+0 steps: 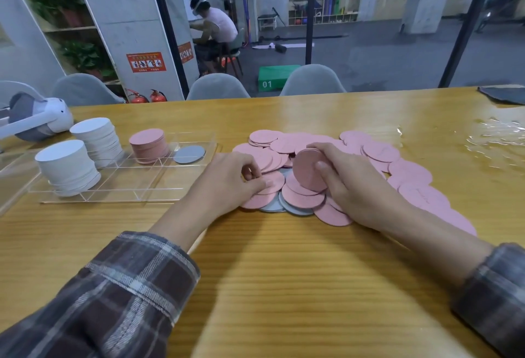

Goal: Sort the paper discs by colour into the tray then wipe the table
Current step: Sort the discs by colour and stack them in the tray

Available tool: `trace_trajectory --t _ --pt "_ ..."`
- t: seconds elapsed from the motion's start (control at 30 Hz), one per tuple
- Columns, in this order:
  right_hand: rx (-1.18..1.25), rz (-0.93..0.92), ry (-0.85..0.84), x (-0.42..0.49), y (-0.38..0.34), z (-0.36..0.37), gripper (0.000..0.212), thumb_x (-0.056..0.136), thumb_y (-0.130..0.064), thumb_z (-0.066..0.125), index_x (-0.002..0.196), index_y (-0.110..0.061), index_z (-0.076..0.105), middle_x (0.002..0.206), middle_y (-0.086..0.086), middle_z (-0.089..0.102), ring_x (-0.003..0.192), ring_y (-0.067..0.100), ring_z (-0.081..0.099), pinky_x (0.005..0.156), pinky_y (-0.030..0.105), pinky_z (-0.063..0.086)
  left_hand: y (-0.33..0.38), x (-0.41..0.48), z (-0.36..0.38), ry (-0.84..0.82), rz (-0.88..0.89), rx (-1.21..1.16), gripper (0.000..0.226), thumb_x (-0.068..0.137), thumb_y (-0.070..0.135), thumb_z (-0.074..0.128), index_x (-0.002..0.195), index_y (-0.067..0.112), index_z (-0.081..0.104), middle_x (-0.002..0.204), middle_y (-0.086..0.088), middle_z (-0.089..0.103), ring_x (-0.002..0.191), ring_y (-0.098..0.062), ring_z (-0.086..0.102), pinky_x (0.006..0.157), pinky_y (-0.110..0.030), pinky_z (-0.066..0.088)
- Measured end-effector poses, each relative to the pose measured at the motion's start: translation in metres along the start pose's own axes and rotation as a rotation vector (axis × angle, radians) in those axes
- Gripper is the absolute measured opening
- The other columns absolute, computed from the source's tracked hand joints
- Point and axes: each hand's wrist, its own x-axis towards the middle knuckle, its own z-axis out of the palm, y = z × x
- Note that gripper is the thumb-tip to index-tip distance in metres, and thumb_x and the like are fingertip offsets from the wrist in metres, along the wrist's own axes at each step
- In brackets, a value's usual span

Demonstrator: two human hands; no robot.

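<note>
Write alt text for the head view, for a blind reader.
A right hand holds a small stack of pink discs over a loose pile of pink and grey discs on a wooden table; the left hand pinches a disc in it. Beside them, a clear tray holds two white stacks, a pink stack and one grey disc.

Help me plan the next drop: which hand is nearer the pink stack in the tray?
Left. The left hand lies just right of the tray holding the pink stack, pinching a loose disc; the right hand grips a handful of discs farther right.
</note>
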Motion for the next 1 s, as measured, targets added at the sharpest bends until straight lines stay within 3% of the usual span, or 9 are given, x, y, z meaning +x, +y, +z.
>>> trace_trajectory --t 0.1,0.23,0.33,0.4,0.5,0.6,0.73,0.87,1.0 --pt "-0.014 -0.015 -0.04 0.0 0.0 0.002 0.042 0.109 -0.021 0.041 0.151 -0.021 0.042 0.127 0.007 0.067 0.115 0.028 0.059 0.091 0.037 0.042 0.003 -0.001 0.001 0.033 -0.045 0.025 0.035 0.074 0.056 0.086 0.078 0.024 0.072 0.075 0.006 0.068 0.068 -0.007 0.06 0.068 -0.031 0.053" --pt "0.021 0.011 -0.012 0.001 0.003 0.002 0.044 0.109 -0.019 0.042 0.153 -0.02 0.043 0.128 0.008 0.066 0.115 0.025 0.059 0.081 0.022 0.033 0.003 -0.003 -0.002 0.026 -0.045 0.052 0.04 0.071 0.058 0.087 0.089 0.026 0.073 0.079 0.009 0.067 0.074 -0.007 0.063 0.071 -0.03 0.053" --pt "0.073 0.061 0.049 0.002 0.007 0.002 0.044 0.107 -0.02 0.047 0.15 -0.025 0.047 0.106 0.0 0.071 0.09 0.015 0.06 0.073 0.022 0.036 0.005 0.0 -0.006 0.049 -0.002 -0.001 0.031 0.073 0.039 0.092 0.094 0.026 0.074 0.081 0.009 0.068 0.071 -0.005 0.063 0.082 -0.023 0.049" --pt "0.1 0.081 0.074 0.002 0.009 0.002 0.039 0.106 -0.021 0.05 0.145 -0.028 0.051 0.082 -0.008 0.066 0.077 0.012 0.061 0.069 0.023 0.04 0.005 0.002 -0.012 0.054 -0.045 -0.134 0.025 0.078 0.02 0.091 0.096 0.024 0.075 0.083 0.005 0.071 0.064 -0.004 0.063 0.078 -0.014 0.049" --pt "0.122 0.091 0.085 0.003 0.01 0.001 0.033 0.106 -0.021 0.051 0.138 -0.026 0.058 0.08 -0.025 0.058 0.08 0.012 0.06 0.07 0.02 0.039 0.004 0.005 -0.024 0.036 -0.083 -0.407 0.017 0.084 0.009 0.085 0.097 0.019 0.079 0.085 -0.001 0.077 0.066 -0.01 0.067 0.068 -0.025 0.057" --pt "0.172 0.097 0.07 0.003 0.008 0.003 0.034 0.107 -0.02 0.051 0.14 -0.026 0.058 0.065 -0.024 0.058 0.067 0.002 0.058 0.066 0.018 0.04 0.007 0.005 -0.032 0.01 -0.065 -0.627 0.013 0.086 0.007 0.082 0.099 0.009 0.08 0.091 -0.007 0.08 0.075 -0.013 0.071 0.069 -0.024 0.058" --pt "0.296 0.098 0.012 0.001 0.001 0.006 0.031 0.109 -0.016 0.045 0.134 -0.024 0.06 0.052 -0.022 0.059 0.043 0.007 0.054 0.047 0.016 0.042 0.018 -0.002 -0.012 -0.045 -0.025 -0.637 0.018 0.085 0.007 0.084 0.103 0.009 0.081 0.097 -0.011 0.079 0.083 -0.017 0.072 0.079 -0.029 0.061" --pt "0.387 0.134 -0.031 -0.001 -0.008 0.008 0.034 0.111 -0.018 0.038 0.132 -0.028 0.062 0.051 -0.02 0.058 0.042 0.006 0.05 0.039 0.016 0.039 0.028 -0.005 0.003 0.051 -0.001 -0.629 0.019 0.08 0.008 0.088 0.097 0.011 0.082 0.088 -0.014 0.077 0.075 -0.017 0.07 0.083 -0.038 0.064" --pt "0.459 0.158 -0.073 -0.002 -0.008 0.01 0.032 0.111 -0.024 0.039 0.133 -0.031 0.061 0.053 -0.017 0.057 0.046 0.003 0.052 0.039 0.021 0.043 0.028 -0.007 0.011 0.084 0.0 -0.617 0.024 0.073 0.02 0.095 0.093 0.021 0.082 0.082 -0.007 0.077 0.077 -0.03 0.073 0.086 -0.053 0.062"
